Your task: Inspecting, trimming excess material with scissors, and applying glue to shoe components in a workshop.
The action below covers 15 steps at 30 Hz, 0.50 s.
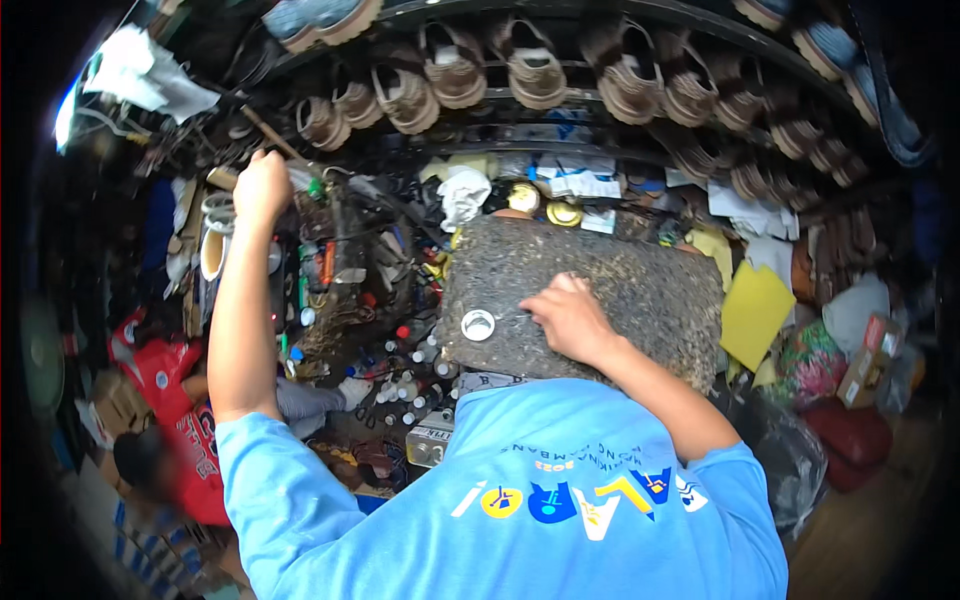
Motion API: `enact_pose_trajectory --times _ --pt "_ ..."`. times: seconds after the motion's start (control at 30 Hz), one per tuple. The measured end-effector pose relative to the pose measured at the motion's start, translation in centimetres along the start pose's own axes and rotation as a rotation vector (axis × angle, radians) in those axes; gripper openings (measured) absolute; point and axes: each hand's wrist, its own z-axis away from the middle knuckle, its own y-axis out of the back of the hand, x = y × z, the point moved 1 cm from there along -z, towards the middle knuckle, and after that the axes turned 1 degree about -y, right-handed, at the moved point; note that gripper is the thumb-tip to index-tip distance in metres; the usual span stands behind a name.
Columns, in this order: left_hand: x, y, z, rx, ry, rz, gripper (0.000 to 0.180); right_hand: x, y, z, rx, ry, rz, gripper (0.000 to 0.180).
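Observation:
My left arm is stretched up and to the left, and my left hand (263,190) is closed beside a cluttered rack. What it grips, if anything, I cannot make out. A thin wooden stick (268,130) slants just above it, and pale rings, perhaps tape rolls (218,212), hang beside its wrist. My right hand (568,315) rests on a rough, dark, worn slab (640,300) in front of me, fingers slightly bent and apart, with nothing visible in them. Left of those fingers, a small round white-rimmed thing (478,325) lies on the slab.
Rows of brown shoes (535,65) line shelves above. Several small bottles (410,390) crowd the floor left of the slab. A person in a red shirt (190,440) is at lower left. Yellow sheets (757,318), bags and a cardboard box (872,360) are piled at right.

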Motion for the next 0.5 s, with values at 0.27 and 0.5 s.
enact_pose_trajectory --times 0.27,0.5 --pt "1.6 -1.0 -2.1 -0.165 0.139 0.063 0.021 3.1 2.5 0.7 0.221 -0.133 0.266 0.033" --pt "-0.5 -2.9 -2.0 -0.101 0.078 0.017 0.023 1.7 3.1 0.3 -0.043 -0.188 0.109 0.028"
